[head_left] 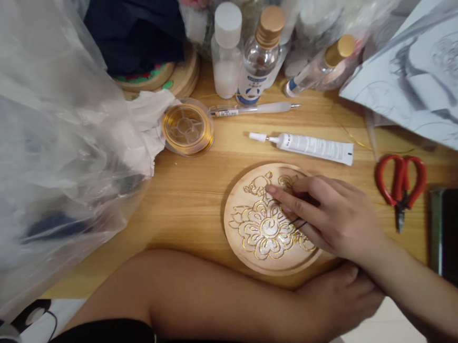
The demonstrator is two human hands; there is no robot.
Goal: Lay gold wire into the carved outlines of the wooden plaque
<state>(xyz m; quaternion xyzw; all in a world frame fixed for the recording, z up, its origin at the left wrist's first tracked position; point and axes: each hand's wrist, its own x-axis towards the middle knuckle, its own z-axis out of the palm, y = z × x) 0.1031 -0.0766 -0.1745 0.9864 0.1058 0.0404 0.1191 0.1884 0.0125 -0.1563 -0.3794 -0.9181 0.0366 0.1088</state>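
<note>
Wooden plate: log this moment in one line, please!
right hand: touching plate; left hand: near plate; tube: lying beyond plate

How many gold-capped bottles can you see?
2. The left bottle stands just behind the pen; the right bottle is beside the paper sheets. More may be hidden behind.

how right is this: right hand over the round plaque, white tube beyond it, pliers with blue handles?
Not blue: the head view shows red-handled pliers. The rest stands: the right hand is over the round plaque, with the white tube beyond it.
</note>
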